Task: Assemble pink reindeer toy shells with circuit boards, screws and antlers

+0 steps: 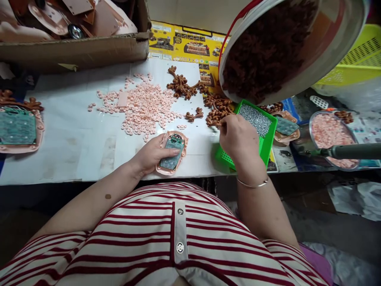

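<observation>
My left hand (151, 155) is closed around a pink plastic shell (170, 172) with a green circuit board (170, 153) inside, its thumb lying across the board. Wires show at the shell's top end. At the edge of a pile of brown antler-shaped plastic pieces (218, 107), my right hand (240, 137) has its fingers curled together. What sits between those fingertips is hidden. Part of this hand is over a green basket (269, 149) that contains small silvery screws (256, 119). One loose brown piece (194, 114) lies left of the pile.
Small pink plastic parts (145, 103) are heaped mid-table. A tilted white bucket (336, 59) of dark brown pieces leans over the right side. A cardboard box (89, 53) stands back left. Another board-filled shell (18, 127) lies far left. A screwdriver-like tool (354, 151) juts in from the right.
</observation>
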A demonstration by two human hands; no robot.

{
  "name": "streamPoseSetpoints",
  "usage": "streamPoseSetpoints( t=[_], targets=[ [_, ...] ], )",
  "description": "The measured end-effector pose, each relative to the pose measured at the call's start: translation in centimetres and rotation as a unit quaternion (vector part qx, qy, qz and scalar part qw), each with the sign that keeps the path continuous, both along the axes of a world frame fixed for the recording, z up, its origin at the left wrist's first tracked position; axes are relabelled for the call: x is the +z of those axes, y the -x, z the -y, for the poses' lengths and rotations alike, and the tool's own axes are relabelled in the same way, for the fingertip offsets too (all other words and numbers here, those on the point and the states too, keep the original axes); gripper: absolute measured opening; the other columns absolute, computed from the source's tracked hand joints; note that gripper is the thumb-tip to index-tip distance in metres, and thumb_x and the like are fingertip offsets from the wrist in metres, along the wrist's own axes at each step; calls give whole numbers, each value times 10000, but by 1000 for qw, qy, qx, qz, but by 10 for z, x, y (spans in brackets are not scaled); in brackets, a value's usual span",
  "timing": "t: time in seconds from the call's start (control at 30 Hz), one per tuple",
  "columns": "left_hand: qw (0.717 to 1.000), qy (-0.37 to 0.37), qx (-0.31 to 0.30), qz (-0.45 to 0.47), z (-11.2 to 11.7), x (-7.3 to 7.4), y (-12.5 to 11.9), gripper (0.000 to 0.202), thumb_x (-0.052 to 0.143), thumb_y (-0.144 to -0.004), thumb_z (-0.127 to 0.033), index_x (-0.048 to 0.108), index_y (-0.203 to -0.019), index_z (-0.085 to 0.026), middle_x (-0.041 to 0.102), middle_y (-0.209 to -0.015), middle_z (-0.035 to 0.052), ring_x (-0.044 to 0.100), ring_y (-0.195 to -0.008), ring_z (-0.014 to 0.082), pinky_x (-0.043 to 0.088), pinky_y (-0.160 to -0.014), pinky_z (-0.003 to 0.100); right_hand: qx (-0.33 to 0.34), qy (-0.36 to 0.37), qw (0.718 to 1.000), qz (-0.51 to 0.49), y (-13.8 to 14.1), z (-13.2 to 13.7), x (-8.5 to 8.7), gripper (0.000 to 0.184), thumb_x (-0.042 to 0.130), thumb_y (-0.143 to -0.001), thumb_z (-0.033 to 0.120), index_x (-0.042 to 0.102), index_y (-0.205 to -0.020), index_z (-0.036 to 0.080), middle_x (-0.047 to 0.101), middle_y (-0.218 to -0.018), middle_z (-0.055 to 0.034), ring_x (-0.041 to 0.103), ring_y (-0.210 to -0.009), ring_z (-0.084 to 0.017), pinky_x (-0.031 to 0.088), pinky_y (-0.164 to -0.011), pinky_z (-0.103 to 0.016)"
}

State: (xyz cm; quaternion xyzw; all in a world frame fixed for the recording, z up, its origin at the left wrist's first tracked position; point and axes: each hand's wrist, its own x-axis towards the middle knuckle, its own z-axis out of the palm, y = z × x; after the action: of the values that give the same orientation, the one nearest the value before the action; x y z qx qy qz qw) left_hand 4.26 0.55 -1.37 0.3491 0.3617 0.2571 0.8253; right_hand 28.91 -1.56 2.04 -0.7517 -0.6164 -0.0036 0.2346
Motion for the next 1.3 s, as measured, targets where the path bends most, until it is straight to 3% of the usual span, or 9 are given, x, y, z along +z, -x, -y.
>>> streamPoseSetpoints(
  t=[0.07,0.13,0.27,0.33,0.43,0.6,0.83,1.13,1.3],
  targets=[
    [1000,-1,-5,3,0,0,0,511,884,-633,-253,655,-1076,-144,733,-868,80,680,-695,186,545,-623,289,40,-34,996,-68,-4,3,12,19,636,-863,208,631,-852,223,702,-917,-89,647,-848,-247,514,-811,-436],
    [1000,-7,-19,15,0,0,-1,496,875,-649,-253,655,-1081,-150,733,-872,82,682,-699,188,541,-625,289,82,-84,964,-238,-1,4,15,149,745,-836,338,646,-905,252,701,-884,-31,647,-777,-196,539,-750,-385],
    [998,-19,-44,40,0,1,0,448,853,-686,-252,657,-1078,-157,728,-858,75,678,-687,182,525,-619,279,134,-16,827,-546,27,2,-3,373,889,-685,493,659,-857,255,663,-755,32,640,-682,-133,573,-688,-327],
    [998,-17,-44,48,0,1,0,444,851,-688,-249,649,-1073,-158,725,-838,68,675,-669,179,519,-614,278,115,18,788,-604,43,2,-16,416,926,-624,495,662,-822,242,660,-737,40,644,-684,-118,580,-701,-308],
    [998,-17,-41,52,1,1,1,425,853,-681,-242,642,-1038,-151,723,-820,66,670,-651,173,518,-616,280,82,32,764,-639,58,2,-29,441,945,-579,497,670,-810,242,672,-743,47,643,-690,-108,578,-704,-290],
    [998,-11,-47,49,-1,0,0,412,855,-675,-253,635,-1007,-145,724,-815,71,664,-636,172,515,-608,286,62,46,746,-662,58,3,-35,426,934,-592,474,665,-828,244,661,-756,43,615,-690,-106,565,-706,-292],
    [998,-7,-37,58,-1,-4,0,445,852,-684,-241,634,-1063,-162,731,-828,59,677,-655,174,531,-633,290,69,33,754,-652,60,2,-44,385,876,-669,486,644,-881,266,656,-819,32,611,-732,-118,565,-723,-303],
    [996,13,-51,66,-2,-4,3,411,859,-663,-227,652,-1007,-137,732,-829,80,684,-679,184,537,-643,289,117,-58,833,-537,68,8,-47,311,836,-743,449,629,-901,279,623,-825,37,596,-777,-130,536,-766,-314],
    [994,31,-69,76,-3,-3,5,409,859,-647,-215,650,-988,-126,726,-811,81,668,-650,175,524,-608,274,115,-34,788,-604,67,7,-49,359,867,-707,477,625,-883,278,622,-803,47,585,-729,-114,526,-683,-278]
  ],
)
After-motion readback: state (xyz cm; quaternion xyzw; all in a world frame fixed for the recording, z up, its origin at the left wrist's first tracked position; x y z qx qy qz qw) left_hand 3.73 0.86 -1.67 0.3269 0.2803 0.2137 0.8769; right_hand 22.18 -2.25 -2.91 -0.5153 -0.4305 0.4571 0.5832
